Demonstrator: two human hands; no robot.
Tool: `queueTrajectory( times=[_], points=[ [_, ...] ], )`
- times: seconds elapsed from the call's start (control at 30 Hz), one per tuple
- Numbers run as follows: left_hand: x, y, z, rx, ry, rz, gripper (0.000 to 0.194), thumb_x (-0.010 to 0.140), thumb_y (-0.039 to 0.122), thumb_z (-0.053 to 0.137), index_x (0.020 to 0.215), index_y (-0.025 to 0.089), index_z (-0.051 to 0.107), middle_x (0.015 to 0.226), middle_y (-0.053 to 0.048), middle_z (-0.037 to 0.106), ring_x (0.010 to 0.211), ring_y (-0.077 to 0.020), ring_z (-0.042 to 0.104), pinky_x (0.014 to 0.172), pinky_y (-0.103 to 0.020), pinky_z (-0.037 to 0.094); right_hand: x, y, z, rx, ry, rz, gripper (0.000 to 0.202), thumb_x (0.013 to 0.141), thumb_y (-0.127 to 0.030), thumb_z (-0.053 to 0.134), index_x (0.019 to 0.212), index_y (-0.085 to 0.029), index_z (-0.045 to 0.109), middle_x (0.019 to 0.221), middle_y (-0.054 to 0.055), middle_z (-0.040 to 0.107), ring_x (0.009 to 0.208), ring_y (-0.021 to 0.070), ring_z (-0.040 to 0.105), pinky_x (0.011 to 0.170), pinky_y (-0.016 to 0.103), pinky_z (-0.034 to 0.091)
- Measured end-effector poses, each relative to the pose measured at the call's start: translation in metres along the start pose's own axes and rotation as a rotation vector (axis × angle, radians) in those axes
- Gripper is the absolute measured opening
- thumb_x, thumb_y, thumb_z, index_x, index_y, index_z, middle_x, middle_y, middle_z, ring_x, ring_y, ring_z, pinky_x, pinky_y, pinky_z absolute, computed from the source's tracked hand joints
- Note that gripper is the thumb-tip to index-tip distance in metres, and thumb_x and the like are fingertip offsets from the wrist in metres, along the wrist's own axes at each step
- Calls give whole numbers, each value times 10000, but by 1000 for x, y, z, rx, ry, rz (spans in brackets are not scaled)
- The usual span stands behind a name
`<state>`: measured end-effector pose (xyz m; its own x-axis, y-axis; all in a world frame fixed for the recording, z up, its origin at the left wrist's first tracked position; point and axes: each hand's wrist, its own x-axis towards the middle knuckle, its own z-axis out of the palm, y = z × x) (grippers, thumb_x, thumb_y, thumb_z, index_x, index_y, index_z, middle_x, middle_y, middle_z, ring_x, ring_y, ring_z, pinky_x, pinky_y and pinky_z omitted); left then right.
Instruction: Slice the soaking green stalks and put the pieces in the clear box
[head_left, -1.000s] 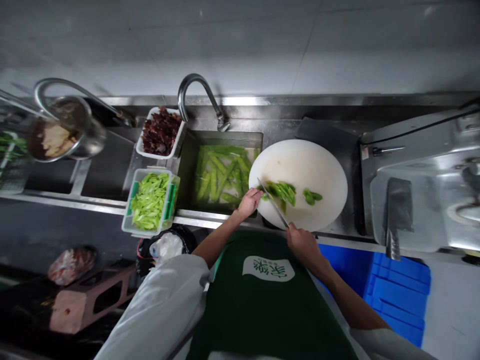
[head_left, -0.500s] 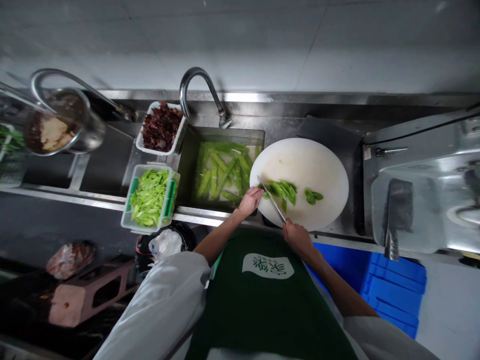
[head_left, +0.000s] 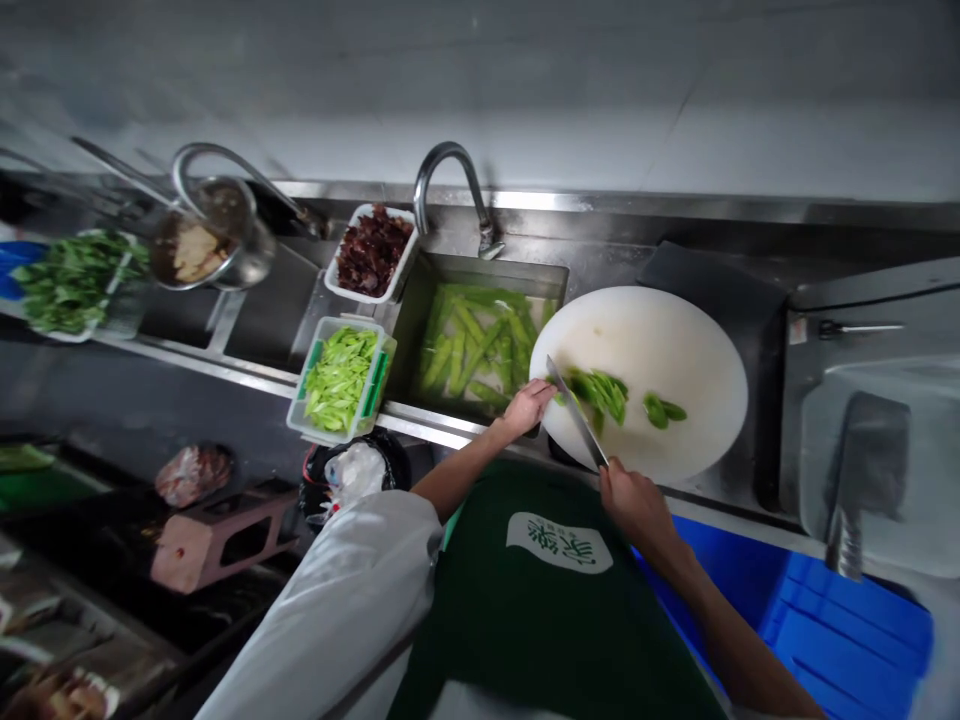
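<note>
My right hand (head_left: pixel 630 497) is wrapped round the handle of a kitchen knife (head_left: pixel 576 412), its blade slanting across the left side of the oval white cutting board (head_left: pixel 694 335). Left of the blade, my left hand (head_left: pixel 529 404) has its fingers closed at the board's edge on a green vegetable stalk (head_left: pixel 559 398), mostly hidden by fingers and blade. Just right of the knife lies a pile of slanted green slices (head_left: pixel 604 393). A smaller group of slices (head_left: pixel 661 409) rests farther right on the board.
Whole green stalks (head_left: pixel 480 340) soak in the sink (head_left: pixel 420 325) at left. Beside it stand a tub of cut green slices (head_left: pixel 341 378) and a white tub of dark red leaves (head_left: pixel 373 252). A faucet (head_left: pixel 454 160) arches behind. A cleaver (head_left: pixel 874 460) lies at far right.
The view has swung left, so everything appears farther right and leafy greens show at far left. Both hands and the knife keep nearly the same place on the board.
</note>
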<state>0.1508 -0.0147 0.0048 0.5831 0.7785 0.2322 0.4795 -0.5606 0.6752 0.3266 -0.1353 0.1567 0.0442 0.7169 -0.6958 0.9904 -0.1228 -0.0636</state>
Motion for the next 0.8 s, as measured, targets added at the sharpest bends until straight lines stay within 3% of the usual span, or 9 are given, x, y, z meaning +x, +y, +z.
queueTrajectory(
  times=[0.8],
  points=[
    [0, -2, -2, 45, -69, 17, 296, 978, 164, 361, 1103, 169, 629, 1042, -92, 627, 1015, -190, 586, 939, -343, 535, 6, 2, 5, -22, 15, -11, 315, 996, -255, 291, 1025, -138, 582, 843, 133, 715, 805, 223, 696, 656, 274, 394]
  ],
)
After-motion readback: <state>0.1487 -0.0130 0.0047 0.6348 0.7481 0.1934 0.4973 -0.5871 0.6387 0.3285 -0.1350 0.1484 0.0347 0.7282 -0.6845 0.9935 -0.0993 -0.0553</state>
